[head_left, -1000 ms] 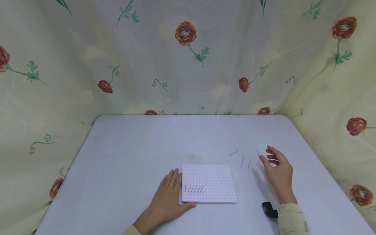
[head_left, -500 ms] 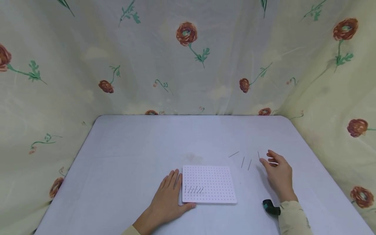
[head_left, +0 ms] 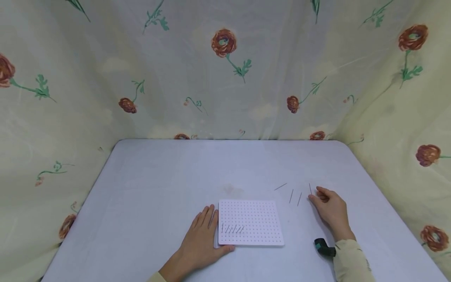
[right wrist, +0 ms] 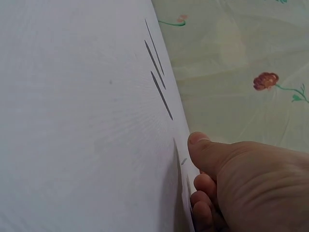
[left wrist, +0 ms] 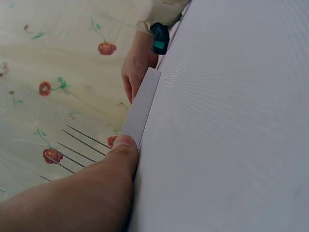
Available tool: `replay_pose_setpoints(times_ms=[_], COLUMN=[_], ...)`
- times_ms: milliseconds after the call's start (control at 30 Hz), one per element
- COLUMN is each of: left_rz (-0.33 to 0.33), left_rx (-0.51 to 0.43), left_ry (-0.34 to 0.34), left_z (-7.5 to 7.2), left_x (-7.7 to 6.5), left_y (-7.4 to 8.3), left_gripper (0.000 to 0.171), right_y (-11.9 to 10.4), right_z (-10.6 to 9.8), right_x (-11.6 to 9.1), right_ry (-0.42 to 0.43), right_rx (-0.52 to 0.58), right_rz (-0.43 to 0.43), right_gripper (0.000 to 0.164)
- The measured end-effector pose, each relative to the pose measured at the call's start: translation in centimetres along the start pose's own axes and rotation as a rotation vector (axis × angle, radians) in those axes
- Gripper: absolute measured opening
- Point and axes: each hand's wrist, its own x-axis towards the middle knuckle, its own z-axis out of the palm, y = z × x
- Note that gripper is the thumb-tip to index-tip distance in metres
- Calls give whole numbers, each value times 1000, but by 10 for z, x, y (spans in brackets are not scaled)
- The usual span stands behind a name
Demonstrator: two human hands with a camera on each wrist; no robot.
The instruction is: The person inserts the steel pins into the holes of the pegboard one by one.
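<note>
Head view: my right hand (head_left: 332,211) is curled, fingertips by the near end of a loose pin (head_left: 310,188); can't tell whether pinched. Likely the pick-up step, calling for a fine thumb-and-finger pinch. Three other pins (right wrist: 161,95), thin, straight, lie nearby on the pale table (head_left: 158,176). Left hand (head_left: 199,241), thumb spread wide, edges a smooth white holed board (head_left: 260,231) bearing slim standing pins (left wrist: 89,137).

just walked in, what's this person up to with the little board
Their left hand rests against a white perforated board, thumb at its near edge. A row of thin pins stands in the board. Off to the right, their right hand is at another pin; whether the fingers grip it is unclear. Three loose pins lie on the table.
</note>
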Motion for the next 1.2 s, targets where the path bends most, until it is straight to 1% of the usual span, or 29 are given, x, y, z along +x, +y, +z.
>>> replay_pose_setpoints(times_ms=[233, 333, 467, 633, 867, 1200], left_rz=[-5, -9, -11, -9, -9, -6], left_rx=[2, 2, 0, 0, 9, 8], left_ry=[6, 4, 2, -3, 0, 9], left_z=[2, 2, 2, 2, 2, 4], left_x=[0, 1, 1, 1, 1, 1], left_y=[0, 0, 0, -1, -1, 0], left_gripper=[116, 116, 116, 116, 116, 116], right_y=[0, 1, 3, 1, -2, -4], right_z=[3, 4, 4, 4, 3, 3], right_x=[3, 4, 7, 9, 8, 8], right_ry=[3, -5, -19, -30, -50, -7], right_rx=[-32, -53, -79, -114, -115, -117], right_rz=[13, 25, 20, 9, 38, 18], right_gripper=[55, 57, 57, 51, 47, 30])
